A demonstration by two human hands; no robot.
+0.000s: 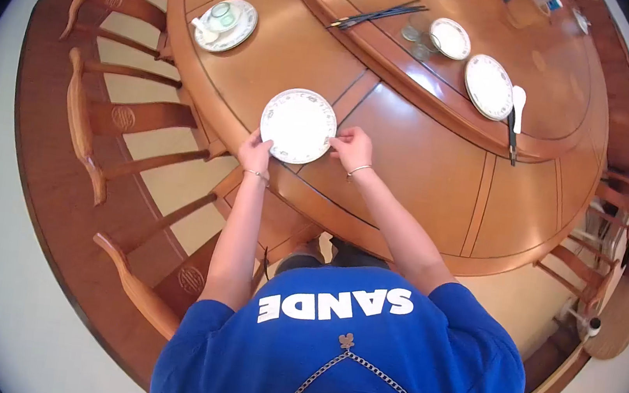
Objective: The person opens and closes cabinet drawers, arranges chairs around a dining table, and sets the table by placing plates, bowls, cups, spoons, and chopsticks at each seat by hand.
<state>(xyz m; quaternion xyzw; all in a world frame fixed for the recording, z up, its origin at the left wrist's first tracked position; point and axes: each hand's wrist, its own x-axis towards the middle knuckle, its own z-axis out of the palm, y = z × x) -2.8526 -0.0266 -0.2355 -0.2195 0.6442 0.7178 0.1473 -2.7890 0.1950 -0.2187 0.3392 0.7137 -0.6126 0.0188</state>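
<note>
A round white plate (299, 126) with a patterned rim is at the near edge of the wooden table (426, 179). My left hand (255, 153) pinches its lower left rim. On the plate's right side, my right hand (352, 148) grips the rim between thumb and fingers. I cannot tell whether the plate rests on the tabletop or is slightly above it. Farther left on the table is a place setting: a patterned plate (242, 34) carrying a small bowl with a glass (224, 14) and a white spoon (204, 30).
A raised turntable (488, 127) holds a stack of plates (488, 87), a smaller plate stack (450, 39), glasses (419, 51), dark chopsticks (376, 14) and a white spoon (517, 111). Wooden chairs (136, 118) stand close along the left, with more chairs (588, 269) at the right.
</note>
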